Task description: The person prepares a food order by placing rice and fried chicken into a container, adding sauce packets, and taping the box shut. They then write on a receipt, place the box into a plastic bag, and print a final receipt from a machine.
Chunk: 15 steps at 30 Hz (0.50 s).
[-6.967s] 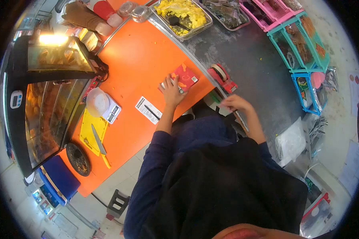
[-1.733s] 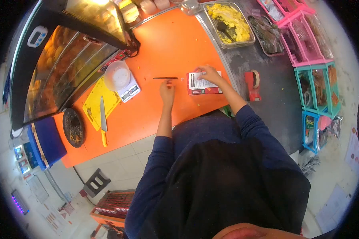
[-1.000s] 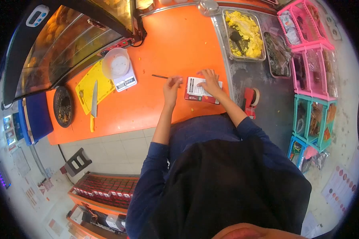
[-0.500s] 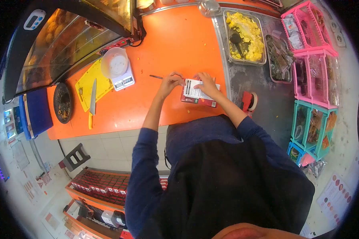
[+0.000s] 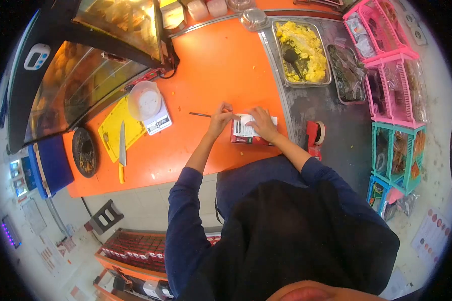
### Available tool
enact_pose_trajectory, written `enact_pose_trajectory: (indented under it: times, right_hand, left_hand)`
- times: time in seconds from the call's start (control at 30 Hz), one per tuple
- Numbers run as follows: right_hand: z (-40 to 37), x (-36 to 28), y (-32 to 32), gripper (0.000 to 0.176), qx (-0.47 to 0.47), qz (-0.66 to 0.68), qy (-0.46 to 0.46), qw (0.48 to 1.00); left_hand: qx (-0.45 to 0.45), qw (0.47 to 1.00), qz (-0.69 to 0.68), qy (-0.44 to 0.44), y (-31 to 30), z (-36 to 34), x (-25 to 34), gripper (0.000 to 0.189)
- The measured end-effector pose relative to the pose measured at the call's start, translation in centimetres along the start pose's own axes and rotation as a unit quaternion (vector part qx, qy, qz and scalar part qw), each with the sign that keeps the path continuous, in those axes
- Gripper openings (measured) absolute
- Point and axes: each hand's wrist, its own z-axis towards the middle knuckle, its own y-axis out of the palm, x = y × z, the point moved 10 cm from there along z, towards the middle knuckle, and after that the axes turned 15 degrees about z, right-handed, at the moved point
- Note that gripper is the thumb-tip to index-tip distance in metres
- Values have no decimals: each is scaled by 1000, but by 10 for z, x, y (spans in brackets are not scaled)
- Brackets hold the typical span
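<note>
A white printed label sheet point(image 5: 243, 129) lies over a red box point(image 5: 256, 141) near the front edge of the orange counter. My right hand point(image 5: 262, 123) rests on the sheet from the right, its fingers bent against it. Just left of the sheet's upper corner, my left hand point(image 5: 221, 120) is closed in a pinch. Whatever sits between those fingertips is too small to make out. A dark pen point(image 5: 200, 114) lies to the left of my left hand.
Left are a knife point(image 5: 122, 145) on a yellow cutting board point(image 5: 111, 125), a scale point(image 5: 158, 123) bearing a plastic tub point(image 5: 144, 101), and a dark round dish point(image 5: 85, 152). Right are a tray of yellow food point(image 5: 311, 55), a tray of wrapped packets point(image 5: 347, 75) and a red tape dispenser point(image 5: 314, 138).
The head view has shifted slightly. The sheet, tilted over the box before, now lies straighter along it. Both hands stay close to it, the left one still pinched.
</note>
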Motion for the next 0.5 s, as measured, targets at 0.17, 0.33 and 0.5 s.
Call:
enact_pose_trajectory:
  times: [0.17,0.33,0.5]
  right_hand:
    - [-3,-24,5,37,-28,-76,-83,993]
    - [-6,-30,12,36,-55,-110,-124,985]
    - [-9,-36,18,36,-68,-149,-160,974]
  left_hand:
    - [-14,1000,-9,23,-4,3,-2,20]
    - [-25,999,-45,18,-3,5,-15,19]
    - [-61,912,-342,-218,16,-7,-58,24]
